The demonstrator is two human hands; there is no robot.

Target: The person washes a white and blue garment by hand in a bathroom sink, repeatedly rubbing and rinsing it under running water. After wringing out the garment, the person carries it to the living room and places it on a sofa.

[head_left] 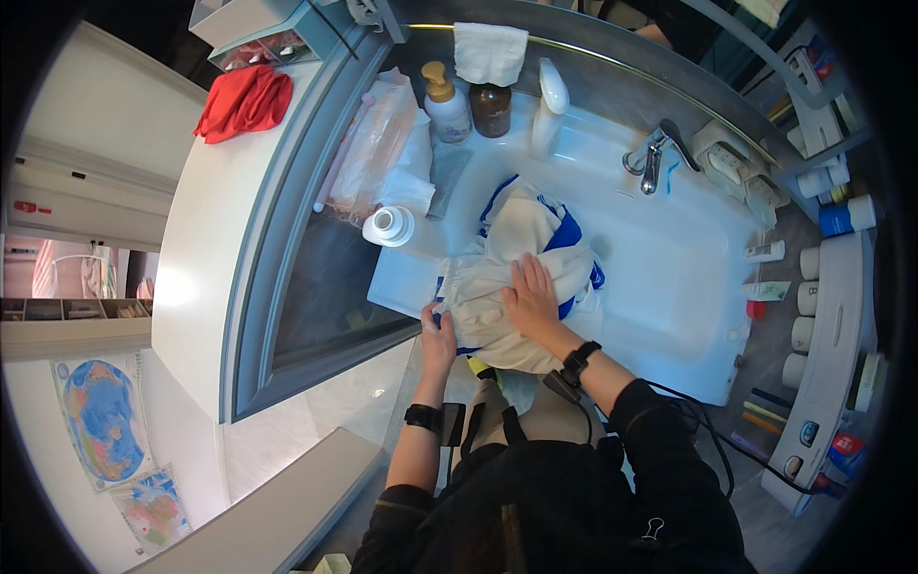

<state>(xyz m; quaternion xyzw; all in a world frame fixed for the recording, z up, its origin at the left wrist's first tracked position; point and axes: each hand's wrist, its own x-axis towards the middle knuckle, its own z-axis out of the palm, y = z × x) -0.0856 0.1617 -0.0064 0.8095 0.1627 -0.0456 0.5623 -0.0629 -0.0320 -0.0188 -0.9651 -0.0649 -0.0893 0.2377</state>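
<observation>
I see my left hand pinching the near edge of the cream-and-blue garment draped over the white washbasin's front rim, my right hand pressed flat with fingers spread on it, and beyond stand the chrome faucet and pump bottle.

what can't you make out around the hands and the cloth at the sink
Head view only:
- Left hand fingertips: tucked at the edge of the cream and blue garment, so its grip is unclear.
- Basin under the garment: covered.
- Right hand palm side: pressed flat on the garment.
- Small bottles at the right rim: too small.
</observation>
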